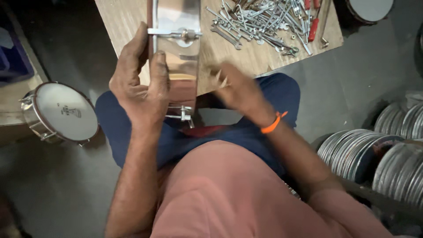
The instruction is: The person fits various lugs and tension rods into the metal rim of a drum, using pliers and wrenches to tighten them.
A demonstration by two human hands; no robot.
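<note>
Chrome drum shell (178,48) on edge over counter (123,17), long axis running away from body. Left hand (141,83) wrapped round its near rim; right hand (238,90) blurred beside it, grip unreadable. Finished drum (61,112) bearing small dark label at left.

A shiny metal drum shell (178,53) with bolted tension lugs stood on edge against the wooden board, over the lap

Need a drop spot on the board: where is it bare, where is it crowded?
Bare wood on the wooden board left of the metal drum shell held by the left hand; another strip between shell and pile of metal rods. Far right is crowded. Right hand blurs over the near edge.
</note>
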